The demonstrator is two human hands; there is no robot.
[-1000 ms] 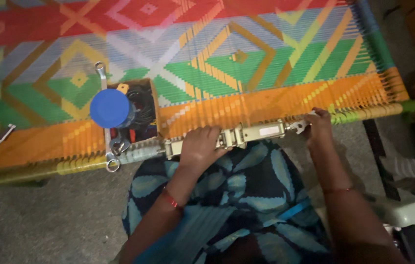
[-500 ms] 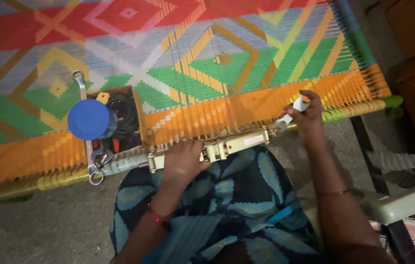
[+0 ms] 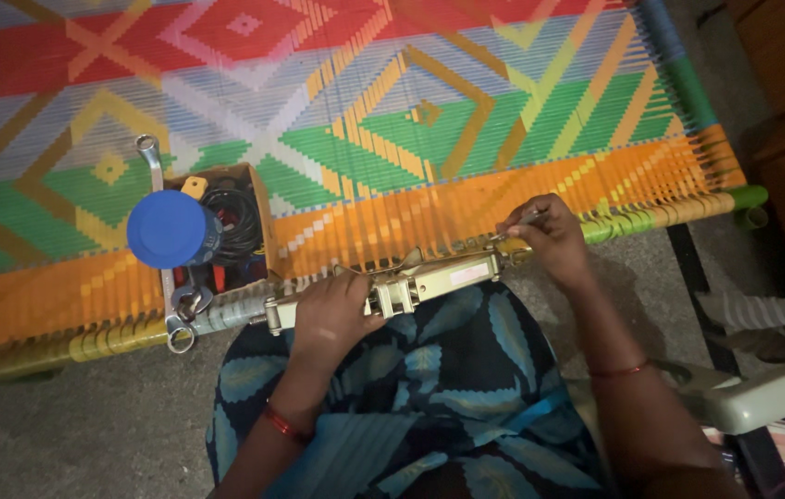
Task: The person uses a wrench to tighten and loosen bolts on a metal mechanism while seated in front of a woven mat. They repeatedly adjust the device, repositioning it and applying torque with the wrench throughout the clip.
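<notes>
Left hand (image 3: 332, 310) clamping metal tool (image 3: 411, 286) steady on lap | right hand (image 3: 545, 236) pinching its end | box (image 3: 221, 222) left of tool

The head view looks down on a cot woven from bright plastic cord (image 3: 392, 139) in red, blue, green, yellow and orange geometric bands. The left hand (image 3: 332, 310) presses on a long pale metal device with a hinged bracket (image 3: 411, 282) lying along the cot's near edge, above a lap covered in blue leaf-patterned cloth (image 3: 429, 388). The right hand (image 3: 545, 236) pinches a small thin metal part at the device's right end; what it is cannot be told. On the cot to the left stands a small brown cardboard box (image 3: 254, 199) with black coiled cable inside, a round blue plastic lid (image 3: 169, 229) over it, and a silver ring spanner (image 3: 148, 159) beside it.
</notes>
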